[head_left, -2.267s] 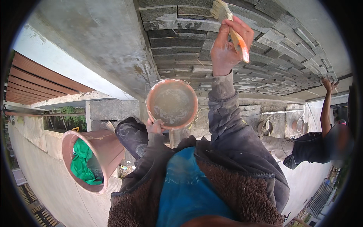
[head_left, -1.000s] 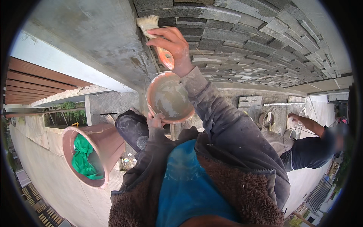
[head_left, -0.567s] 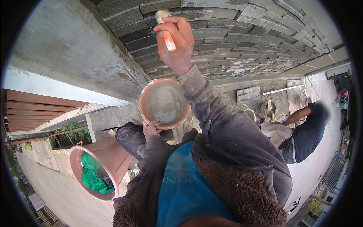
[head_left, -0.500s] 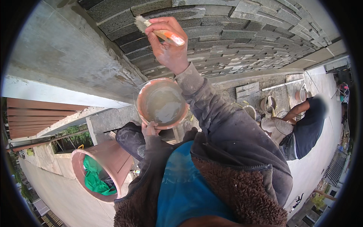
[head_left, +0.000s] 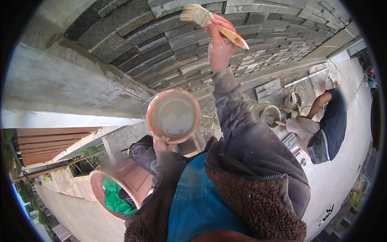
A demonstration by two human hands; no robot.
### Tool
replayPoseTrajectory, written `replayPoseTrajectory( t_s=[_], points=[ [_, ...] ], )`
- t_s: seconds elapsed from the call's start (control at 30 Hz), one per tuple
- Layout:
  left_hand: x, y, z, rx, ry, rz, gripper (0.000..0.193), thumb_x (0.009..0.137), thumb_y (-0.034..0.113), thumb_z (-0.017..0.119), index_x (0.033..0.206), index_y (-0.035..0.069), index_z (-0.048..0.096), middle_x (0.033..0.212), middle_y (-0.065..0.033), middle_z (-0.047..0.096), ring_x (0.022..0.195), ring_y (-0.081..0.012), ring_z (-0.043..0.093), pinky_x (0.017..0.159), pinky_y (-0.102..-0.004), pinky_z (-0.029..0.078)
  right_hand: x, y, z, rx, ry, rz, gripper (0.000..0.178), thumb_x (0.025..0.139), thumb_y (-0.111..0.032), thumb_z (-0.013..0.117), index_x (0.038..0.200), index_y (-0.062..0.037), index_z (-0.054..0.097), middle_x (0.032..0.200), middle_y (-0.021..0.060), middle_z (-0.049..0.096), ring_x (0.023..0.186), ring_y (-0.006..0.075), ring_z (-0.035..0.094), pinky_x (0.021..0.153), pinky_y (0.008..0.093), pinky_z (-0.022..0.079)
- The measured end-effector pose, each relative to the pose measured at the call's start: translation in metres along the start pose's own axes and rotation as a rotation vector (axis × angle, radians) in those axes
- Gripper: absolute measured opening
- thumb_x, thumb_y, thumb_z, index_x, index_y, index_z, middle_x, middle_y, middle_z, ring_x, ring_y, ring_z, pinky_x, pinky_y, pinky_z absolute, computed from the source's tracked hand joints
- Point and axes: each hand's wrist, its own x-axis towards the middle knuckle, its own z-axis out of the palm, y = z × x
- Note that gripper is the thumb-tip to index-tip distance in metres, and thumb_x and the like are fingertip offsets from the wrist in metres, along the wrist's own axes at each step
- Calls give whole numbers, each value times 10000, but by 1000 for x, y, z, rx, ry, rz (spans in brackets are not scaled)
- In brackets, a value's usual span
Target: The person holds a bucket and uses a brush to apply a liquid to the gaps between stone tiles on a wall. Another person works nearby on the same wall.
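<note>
A paintbrush (head_left: pixel 200 17) with pale bristles and an orange-and-white handle is pinched in my right hand (head_left: pixel 221 44), raised in front of the grey stone-clad wall (head_left: pixel 169 48). Its bristles point up and left, close to the stones; whether they touch cannot be made out. Lower down, my left hand (head_left: pixel 162 144) grips the near rim of an orange bucket (head_left: pixel 152 117). Grey watery liquid (head_left: pixel 176 115) lies inside it. The left fingers are partly hidden by the rim.
A smooth concrete pillar (head_left: pixel 72 80) stands left of the stone wall. Below left is a large pink tub (head_left: pixel 135 175) with green plastic (head_left: pixel 115 197) in it. At right, a person in dark clothes (head_left: pixel 332 127) bends beside several buckets, one a grey bucket (head_left: pixel 271 114).
My right hand has moved right and a little upward with the paintbrush along the wall. The bucket stays in my left hand. The co-worker's arm has shifted toward the buckets.
</note>
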Motion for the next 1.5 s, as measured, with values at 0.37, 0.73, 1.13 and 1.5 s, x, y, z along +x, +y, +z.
replayPoseTrajectory(
  t_s=[0.37,0.73,1.13,1.5],
  points=[
    [12,-8,-14,7,-82,31,610,745,-61,533,1343,-6,427,1192,-208,598,1007,-407,688,757,-537,660,-41,-11,44,-243,-366,-231,173,808,9,806,922,-121,796,1169,80,711,1001,232,700,858,330,574],
    [0,-1,0,93,35,-4,445,773,-81,526,1201,40,536,1014,-117,630,806,-258,715,674,-416,688,-36,-32,89,-300,-422,-418,216,786,35,773,927,-128,770,1078,60,715,996,229,666,810,337,569],
    [5,-23,0,-24,69,24,470,763,-95,519,1217,28,513,1000,-132,640,821,-293,719,714,-455,683,-83,-24,164,-575,-454,-470,213,668,-75,805,829,-159,695,1022,48,603,915,253,611,708,383,539],
    [0,-21,-8,32,-56,-14,586,761,-71,530,1342,-9,477,1121,-172,638,912,-345,716,737,-476,655,-69,-41,163,-367,-438,-333,211,771,44,730,930,-88,687,981,78,597,920,267,605,793,382,512]
  ],
)
